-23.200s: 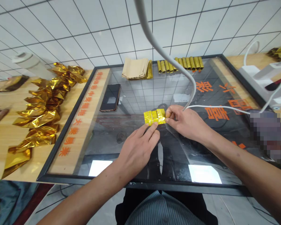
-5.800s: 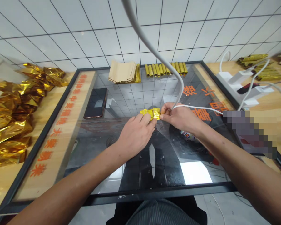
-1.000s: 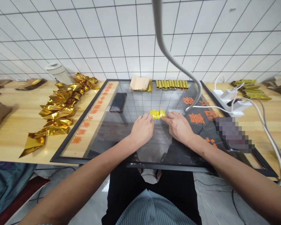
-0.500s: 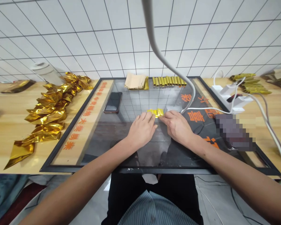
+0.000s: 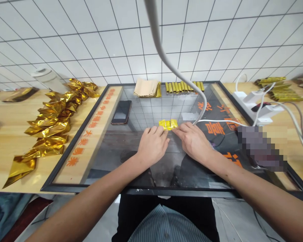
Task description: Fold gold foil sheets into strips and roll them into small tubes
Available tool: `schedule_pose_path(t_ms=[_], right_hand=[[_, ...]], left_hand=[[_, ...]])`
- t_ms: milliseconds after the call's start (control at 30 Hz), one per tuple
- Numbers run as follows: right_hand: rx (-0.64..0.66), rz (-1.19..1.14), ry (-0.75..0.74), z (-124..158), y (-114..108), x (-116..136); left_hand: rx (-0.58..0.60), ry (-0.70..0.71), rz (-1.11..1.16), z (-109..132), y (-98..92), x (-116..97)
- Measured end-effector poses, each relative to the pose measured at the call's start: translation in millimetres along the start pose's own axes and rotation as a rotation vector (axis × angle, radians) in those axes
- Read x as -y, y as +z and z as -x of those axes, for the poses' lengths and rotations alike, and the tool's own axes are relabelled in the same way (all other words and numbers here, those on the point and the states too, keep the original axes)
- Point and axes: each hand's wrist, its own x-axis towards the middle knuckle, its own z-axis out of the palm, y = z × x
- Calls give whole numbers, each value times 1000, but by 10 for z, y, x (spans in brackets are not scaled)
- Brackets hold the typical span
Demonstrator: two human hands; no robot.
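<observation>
A small piece of folded gold foil paper [image 5: 168, 125] lies on the dark glass top, with several folded sections side by side. At its near left edge, my left hand [image 5: 153, 144] is closed with the fingertips pressed on it. My right hand [image 5: 194, 139] pinches its near right corner. Both sets of fingertips partly cover the paper's near edge. Beyond it stand a stack of brown-backed foil sheets [image 5: 145, 88] and a row of rolled gold papers [image 5: 184, 87].
Folded gold foil shapes [image 5: 54, 126] line the table at left. A phone [image 5: 121, 112] lies on the glass. A thick white cable [image 5: 166, 60] hangs in front, ending near my right hand. A power strip [image 5: 252, 106] and more rolled papers [image 5: 280, 90] are at right.
Both hands sit slightly lower in the view, and more of the folded foil paper shows beyond the fingertips. The camera view has shifted a little. Both hands remain closed at the paper.
</observation>
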Motion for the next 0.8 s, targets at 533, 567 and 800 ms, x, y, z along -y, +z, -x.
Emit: schedule_pose_path(t_ms=[533, 567, 800], right_hand=[[38, 155, -29, -3, -51, 92], [34, 154, -24, 9, -45, 84], [36, 135, 21, 70, -49, 23]], left_hand=[[48, 1, -65, -17, -37, -65], [48, 0, -65, -11, -34, -69], [27, -32, -44, 28, -44, -67]])
